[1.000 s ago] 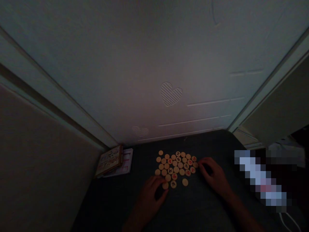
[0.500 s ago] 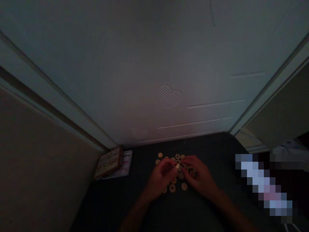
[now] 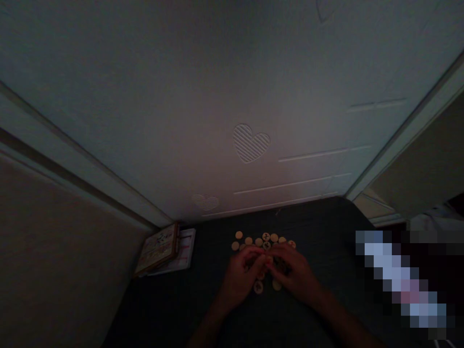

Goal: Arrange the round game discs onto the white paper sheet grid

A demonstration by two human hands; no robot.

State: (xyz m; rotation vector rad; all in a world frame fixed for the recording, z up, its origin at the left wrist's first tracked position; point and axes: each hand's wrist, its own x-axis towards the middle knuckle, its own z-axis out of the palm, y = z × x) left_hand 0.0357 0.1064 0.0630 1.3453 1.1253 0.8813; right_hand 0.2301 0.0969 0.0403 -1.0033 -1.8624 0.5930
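1. On the dark tabletop (image 3: 174, 309), below a pale panel with a raised striped heart (image 3: 251, 143), small round discs lie loosely grouped under and around two hands.
2. Left hand (image 3: 239, 275): fingers bent, thumb and fingertips drawn toward the right hand's. Right hand (image 3: 296, 270): curled likewise, tips meeting the left's above the discs.
3. Pale sliver (image 3: 268, 260) at the meeting fingertips, perhaps a disc edge. Light too dim; cannot tell which hand grasps it, or whether either does.
4. Beyond the hands: plain disc (image 3: 239, 235) at the far left of the group, black-marked disc (image 3: 266, 237) farther right. Nearer the wearer: another marked disc (image 3: 258, 287).
5. Handling, judged by look: light, stiff, probably wooden; smooth faces may slide. Sturdy enough. Best hold: opposite points of the rim, thumb against fingertip.
6. Left side: flat case (image 3: 157, 249) lying partly over a booklet (image 3: 187, 249), well apart from the hands.
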